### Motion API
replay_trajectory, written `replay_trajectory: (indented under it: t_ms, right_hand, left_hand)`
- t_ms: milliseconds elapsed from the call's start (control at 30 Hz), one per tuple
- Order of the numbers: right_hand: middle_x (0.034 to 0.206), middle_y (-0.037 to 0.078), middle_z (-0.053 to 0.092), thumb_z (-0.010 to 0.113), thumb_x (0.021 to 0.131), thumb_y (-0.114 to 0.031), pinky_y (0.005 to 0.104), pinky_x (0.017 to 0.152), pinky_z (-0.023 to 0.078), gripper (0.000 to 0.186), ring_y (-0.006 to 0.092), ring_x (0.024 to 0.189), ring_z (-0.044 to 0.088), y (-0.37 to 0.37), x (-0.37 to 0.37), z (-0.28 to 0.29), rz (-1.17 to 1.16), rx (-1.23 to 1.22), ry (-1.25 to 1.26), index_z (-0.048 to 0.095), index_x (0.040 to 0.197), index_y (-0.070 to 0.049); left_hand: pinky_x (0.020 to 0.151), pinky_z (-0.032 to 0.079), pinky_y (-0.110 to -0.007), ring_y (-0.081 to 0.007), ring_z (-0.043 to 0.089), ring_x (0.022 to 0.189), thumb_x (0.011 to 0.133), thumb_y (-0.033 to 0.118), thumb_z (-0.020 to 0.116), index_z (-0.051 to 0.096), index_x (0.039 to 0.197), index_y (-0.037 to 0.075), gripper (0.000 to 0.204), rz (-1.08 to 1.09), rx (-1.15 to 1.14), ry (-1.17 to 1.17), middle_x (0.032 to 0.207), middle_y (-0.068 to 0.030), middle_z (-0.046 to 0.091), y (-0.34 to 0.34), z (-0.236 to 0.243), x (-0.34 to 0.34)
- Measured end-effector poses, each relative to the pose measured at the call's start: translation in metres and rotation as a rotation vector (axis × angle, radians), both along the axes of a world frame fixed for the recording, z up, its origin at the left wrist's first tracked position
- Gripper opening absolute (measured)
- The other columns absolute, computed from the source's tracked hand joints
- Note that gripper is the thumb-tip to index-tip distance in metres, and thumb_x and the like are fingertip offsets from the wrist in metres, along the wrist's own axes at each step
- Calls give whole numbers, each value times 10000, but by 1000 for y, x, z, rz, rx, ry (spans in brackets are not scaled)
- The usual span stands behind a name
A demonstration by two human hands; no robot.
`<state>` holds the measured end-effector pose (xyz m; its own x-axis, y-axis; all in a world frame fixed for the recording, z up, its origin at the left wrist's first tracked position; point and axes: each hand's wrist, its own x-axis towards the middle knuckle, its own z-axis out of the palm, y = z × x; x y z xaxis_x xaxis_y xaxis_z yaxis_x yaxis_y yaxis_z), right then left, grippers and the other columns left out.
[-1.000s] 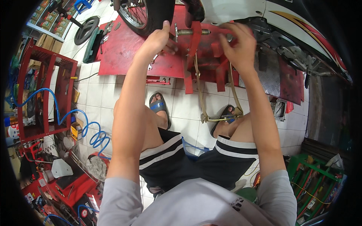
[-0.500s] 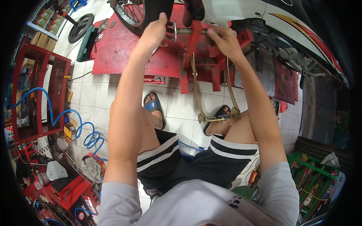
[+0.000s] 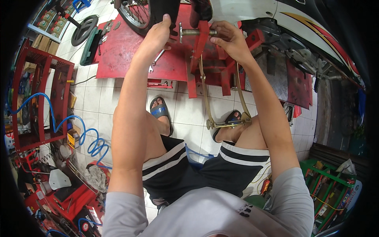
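Work surface: red platform (image 3: 122, 51), scuffed and stained, carrying the red steel frame (image 3: 202, 45). The frame is the reference for all positions. White tile floor (image 3: 187, 106) extends below it, toward the person.

Room: a red open rack (image 3: 49, 94) and a coiled blue hose (image 3: 96, 146) stand well to the left of the frame. A green rack (image 3: 333, 173) is well to the lower right. A white motorcycle body panel (image 3: 252, 8) lies above and to the right.

Count:
- Threaded bolt (image 3: 191, 32): one, passing horizontally through the frame's upper end, with one disc-shaped head (image 3: 181, 32) on the left.
- Brass-coloured arms (image 3: 204, 91): two, hanging below the frame, joined by one crosspiece (image 3: 227, 125).
- Spoked wheel (image 3: 134, 14): one, upper left of the frame.
- Spanner (image 3: 157, 60): one, left of the frame.
- Sandals (image 3: 160, 111): two, worn, below the frame.

Hands: the right hand (image 3: 235, 42), right of the frame, has thumb and fingers narrowly spaced about the bolt's right end; firm grip cannot be told. The left hand (image 3: 160, 34), left of the frame, has the thumb raised near the wheel; its fingers are partly hidden, so their hold cannot be told.
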<state>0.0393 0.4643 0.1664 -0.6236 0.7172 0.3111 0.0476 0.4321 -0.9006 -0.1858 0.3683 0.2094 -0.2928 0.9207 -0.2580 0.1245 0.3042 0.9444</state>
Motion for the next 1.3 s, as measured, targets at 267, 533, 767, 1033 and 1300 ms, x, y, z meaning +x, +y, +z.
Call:
replay_trajectory:
  t_ms: [267,533,767,1033,1300]
  right_hand:
    - [852,24,603,613,917,-183,224,613,426,212,84,695,522,26,23,-10,292,-530,-2,597,1087,-57]
    - [872,21,610,612,909,-186,222,607,424,229,87,693,524,-11,-7,5,6,-112,95,592,1099,-60]
    - [914,19,612,540,955,-322,216,582,388,346,75,757,544,26,18,-16,90,-544,-173,560,1121,-18]
    - [790,1,594,609,907,-233,218,572,401,244,61,642,497,-12,-11,2,-28,-134,76,590,1076,-57]
    - [716,-1,577,526,962,-275,234,550,381,271,61,622,492,-12,-13,5,-90,-313,73,603,867,-33]
  left_hand:
    - [840,507,-399,-289,642,982,993,541,277,487,1272,-39,677,40,-45,-12,1140,-203,593,2,3,3]
    - [837,503,-400,-286,643,990,989,550,278,470,1288,-37,685,22,-36,32,1136,-199,599,-2,6,3]
    - [817,510,-398,-281,652,968,989,547,268,475,1283,-40,688,7,-49,45,1120,-201,609,1,8,1]
    - [817,518,-394,-282,651,968,991,545,252,503,1264,-31,685,7,-39,78,1072,-191,631,0,4,-3]
    - [834,502,-393,-272,649,935,992,546,239,533,1223,-20,678,10,-50,87,1040,-176,637,0,3,-6]
